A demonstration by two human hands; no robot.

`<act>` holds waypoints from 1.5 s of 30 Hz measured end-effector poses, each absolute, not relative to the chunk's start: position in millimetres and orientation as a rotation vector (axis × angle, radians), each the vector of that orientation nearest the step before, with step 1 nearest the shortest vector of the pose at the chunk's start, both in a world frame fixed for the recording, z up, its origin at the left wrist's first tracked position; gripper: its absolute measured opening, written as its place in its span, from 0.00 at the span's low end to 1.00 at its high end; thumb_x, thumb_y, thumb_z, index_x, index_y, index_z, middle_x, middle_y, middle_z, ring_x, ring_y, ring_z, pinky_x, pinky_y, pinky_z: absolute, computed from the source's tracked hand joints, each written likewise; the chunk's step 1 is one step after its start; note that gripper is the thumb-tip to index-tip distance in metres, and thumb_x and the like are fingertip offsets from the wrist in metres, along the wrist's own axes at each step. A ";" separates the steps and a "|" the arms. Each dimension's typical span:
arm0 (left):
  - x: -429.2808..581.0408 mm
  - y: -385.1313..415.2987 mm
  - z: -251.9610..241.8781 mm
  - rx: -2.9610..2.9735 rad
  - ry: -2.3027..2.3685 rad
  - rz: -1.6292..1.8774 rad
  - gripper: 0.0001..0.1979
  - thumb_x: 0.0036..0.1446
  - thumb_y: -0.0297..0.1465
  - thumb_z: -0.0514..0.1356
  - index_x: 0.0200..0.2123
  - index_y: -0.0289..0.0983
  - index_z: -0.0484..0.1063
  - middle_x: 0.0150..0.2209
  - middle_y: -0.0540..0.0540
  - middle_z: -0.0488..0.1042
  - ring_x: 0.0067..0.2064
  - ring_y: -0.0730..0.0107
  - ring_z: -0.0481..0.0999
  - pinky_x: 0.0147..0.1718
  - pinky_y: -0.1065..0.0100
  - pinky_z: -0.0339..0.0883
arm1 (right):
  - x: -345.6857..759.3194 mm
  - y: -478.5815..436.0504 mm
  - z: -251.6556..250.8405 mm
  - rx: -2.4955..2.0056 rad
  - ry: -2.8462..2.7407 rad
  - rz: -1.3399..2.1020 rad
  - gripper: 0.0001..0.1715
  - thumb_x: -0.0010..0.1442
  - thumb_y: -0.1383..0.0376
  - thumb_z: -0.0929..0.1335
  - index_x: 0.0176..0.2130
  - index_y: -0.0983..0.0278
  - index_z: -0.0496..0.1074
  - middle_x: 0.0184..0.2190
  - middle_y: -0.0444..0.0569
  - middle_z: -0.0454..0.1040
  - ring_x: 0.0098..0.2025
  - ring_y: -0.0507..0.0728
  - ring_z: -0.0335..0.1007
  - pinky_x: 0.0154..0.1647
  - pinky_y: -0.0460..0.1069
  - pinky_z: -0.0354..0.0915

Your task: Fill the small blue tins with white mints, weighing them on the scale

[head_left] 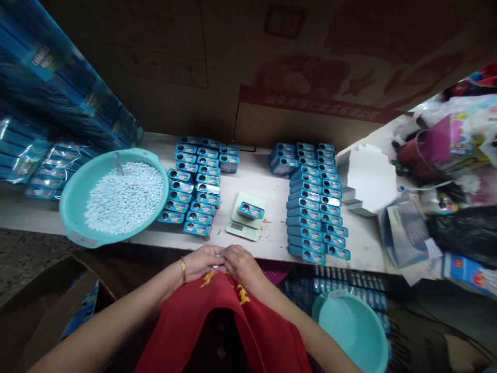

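Observation:
My left hand (202,261), with a gold bangle at the wrist, and my right hand (241,265) meet in front of the red apron (194,311), just below the table's front edge. Both are closed, fingers pinched together. A tiny white bit shows between the fingertips, too small to name. Beyond them, a small kitchen scale (235,229) bears one blue box (250,210) with a round dark opening in its top. Left of it stand rows of similar blue boxes (202,206); more rows of blue boxes (306,213) stand to the right.
A turquoise basin (72,199) of white candies (126,199) with a clear scoop (118,163) sits at left. Blue packs (58,72) are stacked behind it. A large carton (194,62) walls the back. White cards (370,176) lie right; another basin (351,326) is below.

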State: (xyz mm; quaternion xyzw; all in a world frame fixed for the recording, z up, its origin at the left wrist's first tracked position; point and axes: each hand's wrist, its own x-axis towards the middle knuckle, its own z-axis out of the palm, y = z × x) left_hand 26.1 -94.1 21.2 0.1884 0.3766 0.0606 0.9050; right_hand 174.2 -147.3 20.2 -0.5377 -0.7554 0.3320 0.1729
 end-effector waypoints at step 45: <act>3.3 -76.7 15.7 0.247 0.969 0.253 0.08 0.46 0.27 0.59 0.33 0.32 0.67 0.21 0.50 0.65 0.18 0.84 0.59 0.13 0.82 0.46 | 246.2 -128.7 13.4 -1.592 -0.348 0.923 0.14 0.43 0.62 0.69 0.33 0.65 0.70 0.27 0.44 0.70 0.26 0.48 0.66 0.30 0.47 0.64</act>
